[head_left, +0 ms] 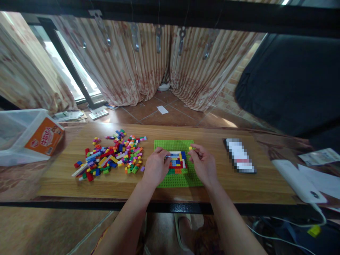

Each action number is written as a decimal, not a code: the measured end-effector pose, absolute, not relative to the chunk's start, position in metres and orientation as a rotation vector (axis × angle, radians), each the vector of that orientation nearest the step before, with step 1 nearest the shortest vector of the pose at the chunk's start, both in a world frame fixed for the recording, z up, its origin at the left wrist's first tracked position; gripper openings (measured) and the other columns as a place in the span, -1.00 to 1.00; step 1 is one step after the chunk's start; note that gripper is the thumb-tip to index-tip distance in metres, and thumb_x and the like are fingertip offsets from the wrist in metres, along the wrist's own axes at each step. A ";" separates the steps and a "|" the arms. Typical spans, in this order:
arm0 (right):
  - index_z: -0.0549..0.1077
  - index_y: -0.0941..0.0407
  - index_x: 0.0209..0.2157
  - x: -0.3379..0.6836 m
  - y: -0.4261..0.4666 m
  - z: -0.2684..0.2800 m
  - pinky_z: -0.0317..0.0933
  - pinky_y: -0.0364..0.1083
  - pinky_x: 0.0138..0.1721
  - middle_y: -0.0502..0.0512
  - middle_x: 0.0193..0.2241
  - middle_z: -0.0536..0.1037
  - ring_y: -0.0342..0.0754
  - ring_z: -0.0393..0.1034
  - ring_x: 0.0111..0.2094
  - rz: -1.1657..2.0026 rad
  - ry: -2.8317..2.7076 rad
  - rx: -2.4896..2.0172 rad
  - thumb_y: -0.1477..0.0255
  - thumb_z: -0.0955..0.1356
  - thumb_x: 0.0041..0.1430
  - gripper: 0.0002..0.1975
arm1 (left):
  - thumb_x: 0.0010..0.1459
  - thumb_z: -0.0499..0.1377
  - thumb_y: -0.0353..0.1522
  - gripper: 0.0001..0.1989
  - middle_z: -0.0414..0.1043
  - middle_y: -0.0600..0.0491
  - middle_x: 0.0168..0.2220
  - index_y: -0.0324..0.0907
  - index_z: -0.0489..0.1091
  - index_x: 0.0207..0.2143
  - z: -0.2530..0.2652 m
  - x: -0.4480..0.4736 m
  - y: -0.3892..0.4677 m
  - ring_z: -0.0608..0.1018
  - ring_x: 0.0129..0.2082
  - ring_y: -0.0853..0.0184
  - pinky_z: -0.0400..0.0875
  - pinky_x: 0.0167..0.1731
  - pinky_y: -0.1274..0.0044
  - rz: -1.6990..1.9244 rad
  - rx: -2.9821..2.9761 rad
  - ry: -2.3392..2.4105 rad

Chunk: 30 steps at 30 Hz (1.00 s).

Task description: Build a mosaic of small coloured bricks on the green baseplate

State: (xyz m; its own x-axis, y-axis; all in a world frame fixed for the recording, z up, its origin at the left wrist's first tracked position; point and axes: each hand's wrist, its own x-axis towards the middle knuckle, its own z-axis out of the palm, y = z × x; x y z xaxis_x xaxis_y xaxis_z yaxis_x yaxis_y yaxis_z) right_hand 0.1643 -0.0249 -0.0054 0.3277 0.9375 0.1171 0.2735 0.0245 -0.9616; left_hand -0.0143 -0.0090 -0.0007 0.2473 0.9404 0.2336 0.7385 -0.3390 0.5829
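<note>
On the brown wooden tabletop (260, 187): studded green plastic baseplate (180, 182). Bunched fingertips on left hand (154, 168) at multicoloured plastic-brick build (175, 164), can't tell if gripping. Pinched in right hand (205, 164) above baseplate: tiny yellow plastic brick (190, 148), probably light, stiff, best grabbed by opposite sides.

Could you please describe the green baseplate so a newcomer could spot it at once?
On the wooden tabletop, look right of the loose brick pile. The green baseplate lies there, partly hidden by the left hand and right hand; unlike that pile, it is one broad, flat, studded sheet.
</note>
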 end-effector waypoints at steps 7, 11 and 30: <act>0.48 0.14 -0.11 0.168 -0.023 -0.012 0.35 -0.02 -0.29 0.13 -0.35 0.61 -0.02 0.49 -0.39 0.725 -1.190 -1.523 0.25 0.34 0.11 -0.64 | 0.19 0.15 -0.38 -0.88 0.47 0.04 -0.27 -0.13 0.50 -0.32 0.000 -0.009 -0.006 0.51 -0.30 0.35 0.37 -0.27 0.53 0.791 2.231 1.545; 0.49 0.13 -0.12 0.169 -0.023 -0.013 0.35 -0.02 -0.28 0.13 -0.35 0.61 -0.02 0.49 -0.39 0.706 -1.218 -1.538 0.25 0.34 0.11 -0.65 | 0.16 0.18 -0.37 -0.91 0.47 0.05 -0.28 -0.14 0.50 -0.36 -0.001 -0.005 -0.003 0.51 -0.31 0.35 0.37 -0.27 0.53 0.809 2.198 1.600; 0.49 0.13 -0.17 0.167 -0.026 -0.010 0.34 0.02 -0.21 0.15 -0.30 0.61 0.01 0.50 -0.32 0.734 -1.264 -1.559 0.28 0.34 0.10 -0.71 | 0.12 0.21 -0.39 -0.75 0.54 -0.01 -0.13 -0.16 0.49 -0.11 -0.001 -0.008 0.009 0.50 -0.09 0.21 0.37 0.01 0.38 0.764 2.202 1.517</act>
